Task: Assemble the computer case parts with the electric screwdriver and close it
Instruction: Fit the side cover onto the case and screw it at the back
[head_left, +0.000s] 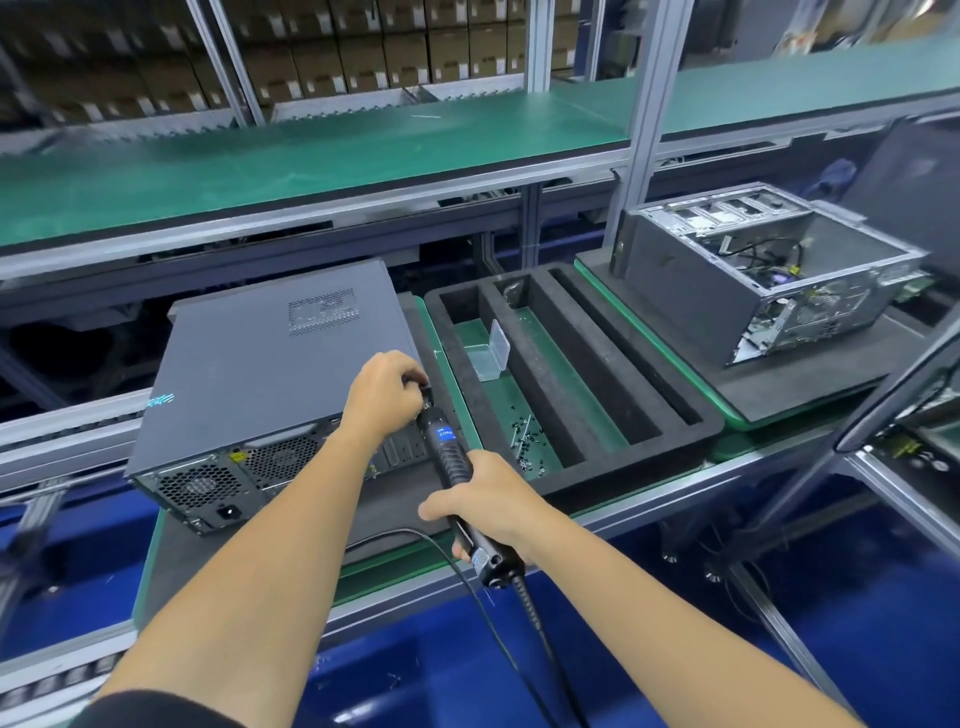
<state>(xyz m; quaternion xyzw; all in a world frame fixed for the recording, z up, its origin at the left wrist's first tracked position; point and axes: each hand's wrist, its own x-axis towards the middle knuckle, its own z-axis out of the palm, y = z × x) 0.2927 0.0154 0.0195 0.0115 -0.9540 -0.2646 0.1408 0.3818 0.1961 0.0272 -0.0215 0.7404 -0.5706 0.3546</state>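
The right hand has a closed grip around the rear of the screwdriver, fingers wrapped under the black ribbed body, thumb pointing left. The left hand is curled tight at the tool's front end, fingertips pinching around the tip where it meets the rear right corner of the case; what lies under those fingers is hidden. The screwdriver slants from the right hand up and forward to the case, with a blue label on its barrel and a black cable trailing from its back end toward the viewer.

The case is a dark grey metal box lying on its side, its top panel on, smooth apart from a perforated vent patch. Its rear face shows honeycomb fan grilles and a power socket. It rests on a dark mat on the counter, an aluminium-framed line with green surfaces.

Just right of the case sits a black foam tray with long slots; one green-floored slot holds a clear plastic box with its lid up, and loose black screws nearer the viewer. Farther right a second case lies open, bare metal and wiring visible. Above runs a green shelf, with stacked cartons behind. The floor below is blue.
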